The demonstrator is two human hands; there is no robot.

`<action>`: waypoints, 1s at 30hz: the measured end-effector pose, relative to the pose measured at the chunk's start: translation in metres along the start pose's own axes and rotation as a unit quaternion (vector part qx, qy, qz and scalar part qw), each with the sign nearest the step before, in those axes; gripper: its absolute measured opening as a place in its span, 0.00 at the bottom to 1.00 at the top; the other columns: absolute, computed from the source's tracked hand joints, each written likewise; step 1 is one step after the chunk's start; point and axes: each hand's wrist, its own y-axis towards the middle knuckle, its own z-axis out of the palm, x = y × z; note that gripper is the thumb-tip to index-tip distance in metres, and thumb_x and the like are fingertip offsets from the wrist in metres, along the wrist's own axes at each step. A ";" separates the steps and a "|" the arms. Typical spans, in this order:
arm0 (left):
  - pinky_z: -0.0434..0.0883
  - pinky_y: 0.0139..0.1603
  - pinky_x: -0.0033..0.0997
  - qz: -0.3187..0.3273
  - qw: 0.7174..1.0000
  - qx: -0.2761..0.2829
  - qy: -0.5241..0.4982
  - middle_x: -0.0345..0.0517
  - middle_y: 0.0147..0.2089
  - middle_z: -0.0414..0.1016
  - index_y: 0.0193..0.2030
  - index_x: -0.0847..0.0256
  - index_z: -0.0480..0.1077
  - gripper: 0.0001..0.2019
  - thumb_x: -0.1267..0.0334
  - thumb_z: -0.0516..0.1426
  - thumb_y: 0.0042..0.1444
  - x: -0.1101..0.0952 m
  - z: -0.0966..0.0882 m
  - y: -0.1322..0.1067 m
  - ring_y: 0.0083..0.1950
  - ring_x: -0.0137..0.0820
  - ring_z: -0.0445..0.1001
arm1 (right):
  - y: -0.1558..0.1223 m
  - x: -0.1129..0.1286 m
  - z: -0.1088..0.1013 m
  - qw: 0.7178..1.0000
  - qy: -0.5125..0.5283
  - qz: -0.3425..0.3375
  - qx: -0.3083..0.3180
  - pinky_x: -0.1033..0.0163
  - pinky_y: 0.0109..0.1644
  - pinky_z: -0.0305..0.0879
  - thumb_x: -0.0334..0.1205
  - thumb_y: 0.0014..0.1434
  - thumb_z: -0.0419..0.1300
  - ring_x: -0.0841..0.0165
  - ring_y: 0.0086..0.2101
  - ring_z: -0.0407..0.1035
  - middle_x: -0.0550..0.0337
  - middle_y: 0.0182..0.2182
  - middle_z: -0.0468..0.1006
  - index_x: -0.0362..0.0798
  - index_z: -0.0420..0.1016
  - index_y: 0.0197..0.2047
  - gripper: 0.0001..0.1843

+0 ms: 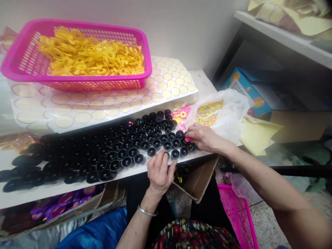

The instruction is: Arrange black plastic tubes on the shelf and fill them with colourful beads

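Rows of small round black cups (132, 152) cover the white shelf in front of me. My left hand (159, 171) is at the front edge, its curled fingers and thumb around one black cup that has a bit of blue in it. Above the right end of the rows, my right hand (203, 137) pinches a small pink piece (187, 139) over the cups. A cup beneath it holds coloured beads (191, 147). Just behind lie loose pink pieces (184, 110) and a few yellow ring-shaped pieces (178, 119). An open plastic bag (233, 107) contains multicoloured beads (209, 113).
A pink basket (90, 79) of yellow plastic pieces (95, 57) rests on sheets of round stickers (166, 84) at the back. A blue box (249, 91) stands right. Below are a cardboard box (199, 183), purple items (61, 205) and another pink basket (240, 214).
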 end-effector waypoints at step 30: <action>0.71 0.44 0.41 0.008 1.000 -0.014 0.025 0.63 0.48 0.74 0.53 0.66 0.66 0.25 0.66 0.64 0.48 0.006 -0.001 -0.007 0.48 0.43 0.71 | 0.022 -0.106 0.010 0.939 -0.042 0.337 -0.053 0.63 0.37 0.58 0.28 0.50 0.54 0.60 0.39 0.68 0.44 0.38 0.75 0.41 0.76 0.33 0.10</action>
